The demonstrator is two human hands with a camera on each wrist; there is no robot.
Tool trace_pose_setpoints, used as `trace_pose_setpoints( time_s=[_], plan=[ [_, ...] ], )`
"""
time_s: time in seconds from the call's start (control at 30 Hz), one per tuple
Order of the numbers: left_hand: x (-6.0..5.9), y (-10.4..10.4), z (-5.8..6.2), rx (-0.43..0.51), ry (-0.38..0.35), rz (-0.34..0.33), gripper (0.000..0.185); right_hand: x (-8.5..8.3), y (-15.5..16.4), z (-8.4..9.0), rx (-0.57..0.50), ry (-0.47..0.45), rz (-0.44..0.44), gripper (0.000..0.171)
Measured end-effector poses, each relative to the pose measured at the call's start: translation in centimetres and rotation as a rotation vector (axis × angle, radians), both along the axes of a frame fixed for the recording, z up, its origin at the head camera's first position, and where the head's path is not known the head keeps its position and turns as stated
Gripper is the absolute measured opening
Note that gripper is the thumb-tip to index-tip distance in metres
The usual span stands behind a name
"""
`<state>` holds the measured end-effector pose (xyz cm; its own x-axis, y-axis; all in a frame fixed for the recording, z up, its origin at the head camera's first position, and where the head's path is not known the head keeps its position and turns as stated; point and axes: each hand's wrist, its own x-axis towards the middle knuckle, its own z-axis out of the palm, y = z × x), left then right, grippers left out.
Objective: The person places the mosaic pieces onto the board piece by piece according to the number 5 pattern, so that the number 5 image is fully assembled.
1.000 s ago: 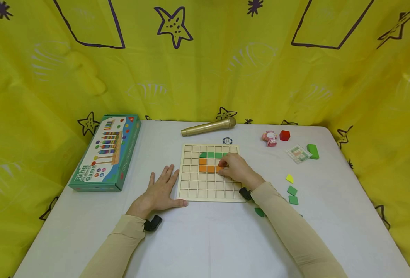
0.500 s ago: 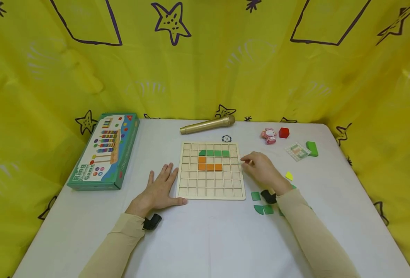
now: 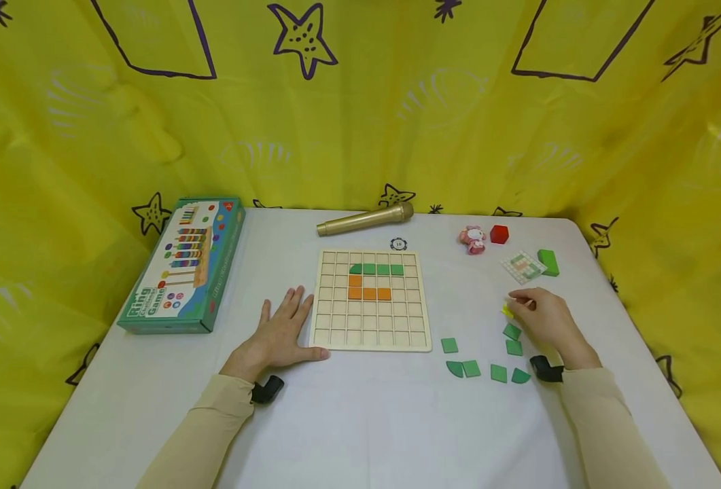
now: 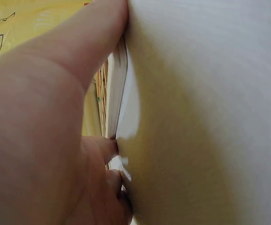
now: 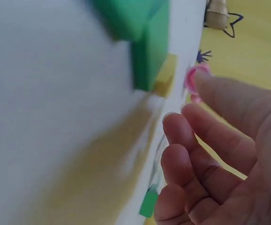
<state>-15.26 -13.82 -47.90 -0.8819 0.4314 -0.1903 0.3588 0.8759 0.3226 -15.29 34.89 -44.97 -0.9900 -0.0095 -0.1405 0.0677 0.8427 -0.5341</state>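
Yellow cloth printed with purple stars and outlines backs a white table (image 3: 360, 421). On it, near the right edge, lies a small yellow piece (image 3: 507, 311), flat and wedge-like, partly hidden; the right hand (image 3: 546, 319) sits over it with fingertips at the piece, fingers loosely bent, and whether they pinch it cannot be told. Just beside the hand lie flat green pieces (image 3: 512, 332), square and quarter-round, scattered in a loose row toward the board. The wooden grid board (image 3: 370, 339) lies at the table's centre; its cells hold a row of four green tiles (image 3: 376, 269) in the second row and, below it, an orange L of tiles (image 3: 369, 293), the other cells bare. The left hand (image 3: 280, 333) lies flat on the table, fingers spread and straight, thumb against the board's near left corner. Farther out stand a gold microphone (image 3: 365, 219), a teal game box (image 3: 183, 265), a pink figure (image 3: 473, 239), a red block (image 3: 499, 234) and a green block (image 3: 549, 262).
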Motion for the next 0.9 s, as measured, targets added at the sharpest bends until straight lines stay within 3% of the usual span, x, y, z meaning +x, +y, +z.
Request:
trace_pose_setpoints(
  time_s=[0.17,0.63,0.9],
  plan=[
    [0.1,0.0,-0.1,-0.001,-0.004,0.001,0.118,0.5,0.2,-0.5,-0.015,-0.044,-0.014,0.052],
    [0.1,0.1,0.1,0.015,0.003,0.004,0.118,-0.7,-1.0,-0.6,0.101,0.017,0.08,0.031],
    [0.1,0.1,0.1,0.004,-0.004,0.007,0.119,-1.5,-3.9,0.5,0.027,-0.009,0.14,0.03]
  ],
)
